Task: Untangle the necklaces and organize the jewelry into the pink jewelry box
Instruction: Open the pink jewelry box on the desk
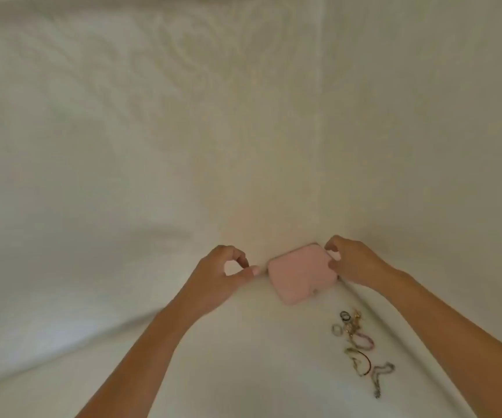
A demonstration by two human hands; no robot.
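The right hand [354, 262] gripped the right end of the pink jewelry box [299, 271], fingers curled over its far corner. The left hand [225, 274] was curled on nothing, its thumb just short of the box's left edge. The closed box lay on the bed [123, 176], long axis roughly left-right, right end farther away, clasp toward the person. Tangled jewelry [357, 342] lay nearer, to the right.

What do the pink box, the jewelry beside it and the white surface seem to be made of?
The pink jewelry box looks like smooth matte faux leather or plastic: even colour, rounded corners, no shine. The jewelry seems mixed: gold-toned and silvery chains look metallic, pinkish loops perhaps beads or elastic. The white surface looks like soft fabric: folds and creases.
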